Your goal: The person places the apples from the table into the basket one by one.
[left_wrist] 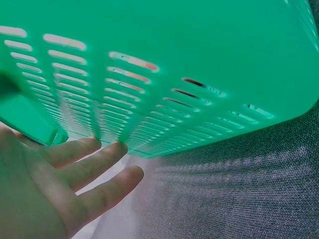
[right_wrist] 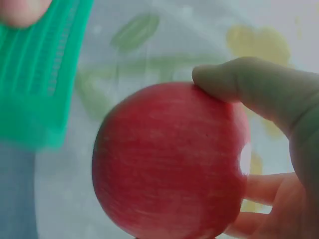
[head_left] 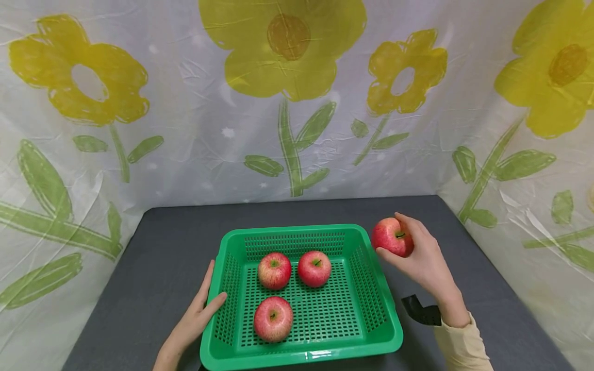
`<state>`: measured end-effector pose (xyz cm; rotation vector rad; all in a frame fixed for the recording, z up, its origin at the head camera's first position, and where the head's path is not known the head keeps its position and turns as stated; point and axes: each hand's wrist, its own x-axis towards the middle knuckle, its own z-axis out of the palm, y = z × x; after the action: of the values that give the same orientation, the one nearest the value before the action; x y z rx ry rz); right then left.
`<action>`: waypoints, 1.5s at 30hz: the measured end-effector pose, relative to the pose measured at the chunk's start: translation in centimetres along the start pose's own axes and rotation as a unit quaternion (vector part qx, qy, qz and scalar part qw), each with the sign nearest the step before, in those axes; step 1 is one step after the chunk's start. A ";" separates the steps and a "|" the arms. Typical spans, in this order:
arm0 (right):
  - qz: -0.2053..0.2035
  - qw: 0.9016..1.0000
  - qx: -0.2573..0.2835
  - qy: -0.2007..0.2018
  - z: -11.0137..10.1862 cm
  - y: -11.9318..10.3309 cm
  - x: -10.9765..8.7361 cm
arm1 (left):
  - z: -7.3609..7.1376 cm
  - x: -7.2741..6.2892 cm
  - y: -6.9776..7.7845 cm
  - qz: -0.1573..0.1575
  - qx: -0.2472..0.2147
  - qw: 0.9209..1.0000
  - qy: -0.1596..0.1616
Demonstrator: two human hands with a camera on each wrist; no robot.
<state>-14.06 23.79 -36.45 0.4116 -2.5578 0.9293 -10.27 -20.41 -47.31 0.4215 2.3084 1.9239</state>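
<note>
A green plastic basket (head_left: 303,355) with slotted walls stands on the dark table. Inside it lie three red apples: one at the back left (head_left: 275,270), another beside it (head_left: 314,269), and a third nearer the front (head_left: 273,319). My left hand (head_left: 192,314) is at the basket's left side, thumb over the rim and fingers outside; the left wrist view shows those fingers (left_wrist: 99,196) extended along the slotted wall. Off the basket's back right corner, my right hand (head_left: 424,257) grips a fourth red apple (head_left: 389,237) between thumb and fingers.
Dark grey cloth (head_left: 176,237) covers the table. A white curtain (head_left: 199,149) printed with yellow flowers hangs behind it and along both sides. A black strap (head_left: 421,310) sits at my right wrist, by the cream sleeve (head_left: 464,345).
</note>
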 end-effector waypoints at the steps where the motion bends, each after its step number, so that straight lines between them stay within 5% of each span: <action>1: -0.009 1.000 0.007 -0.011 0.1 -0.5 0.0 | 0.0 0.0 0.0 -0.001 -0.001 1.000 -0.001; 12: -0.083 0.978 0.070 -0.179 2.9 -4.4 -0.3 | 0.0 0.0 0.1 -0.004 -0.001 1.000 0.000; 22: -0.088 0.951 0.053 -0.291 5.8 -6.2 -0.8 | 0.0 0.0 0.0 -0.003 -0.005 1.000 -0.003; 45: -0.161 0.901 -0.021 -0.402 9.0 -7.0 -1.0 | 0.0 0.0 0.1 -0.006 -0.002 1.000 -0.002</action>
<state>-12.76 12.78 -39.43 1.4072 -3.0425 0.6532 -10.29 -20.39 -47.21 0.4112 2.2995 1.9196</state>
